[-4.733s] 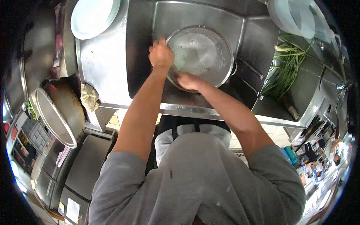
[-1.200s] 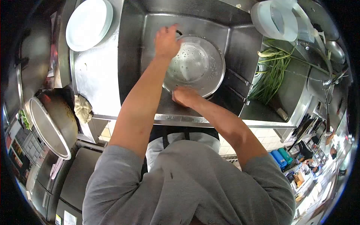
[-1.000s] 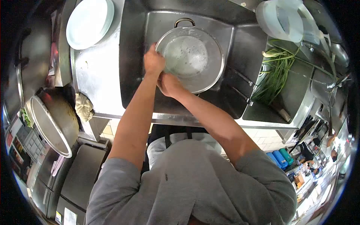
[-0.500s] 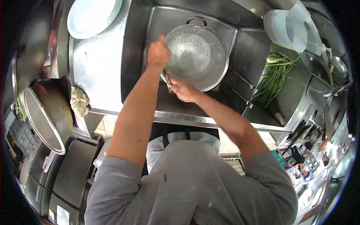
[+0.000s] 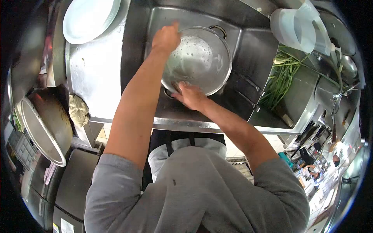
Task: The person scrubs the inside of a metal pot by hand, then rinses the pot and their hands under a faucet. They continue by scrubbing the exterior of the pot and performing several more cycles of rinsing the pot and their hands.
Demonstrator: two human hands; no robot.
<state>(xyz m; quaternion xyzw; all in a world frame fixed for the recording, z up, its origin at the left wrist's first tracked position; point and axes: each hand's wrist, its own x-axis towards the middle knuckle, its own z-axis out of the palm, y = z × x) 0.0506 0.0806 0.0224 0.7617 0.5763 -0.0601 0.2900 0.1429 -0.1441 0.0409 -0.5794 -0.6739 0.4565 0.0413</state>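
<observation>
A large round metal pot (image 5: pixel 217 64) with shiny, wet-looking inner walls and droplets on its bottom sits in the steel sink (image 5: pixel 256 50). My left hand (image 5: pixel 166 38) is at its upper left rim, fingers bent round the edge and the fingertips blurred. At the near rim, my right hand (image 5: pixel 190 96) grips the edge, thumb side over the inside and other fingers outside. One loop handle (image 5: pixel 219 30) shows at the far right of the rim; the opposite handle (image 5: pixel 168 93) lies just left of my right hand.
White plates (image 5: pixel 89 19) lie on the left counter (image 5: pixel 95 73), a crumpled cloth (image 5: pixel 78 110) at its edge. A big pot (image 5: pixel 42 130) stands tilted at far left. Green stalks (image 5: pixel 285 77) and plastic containers (image 5: pixel 293 29) are at right. People work far off at lower right.
The pot has turned clockwise, its far handle moving right and the near handle coming into view. My left hand has shifted up along the rim; my right hand stays near the lower edge.
</observation>
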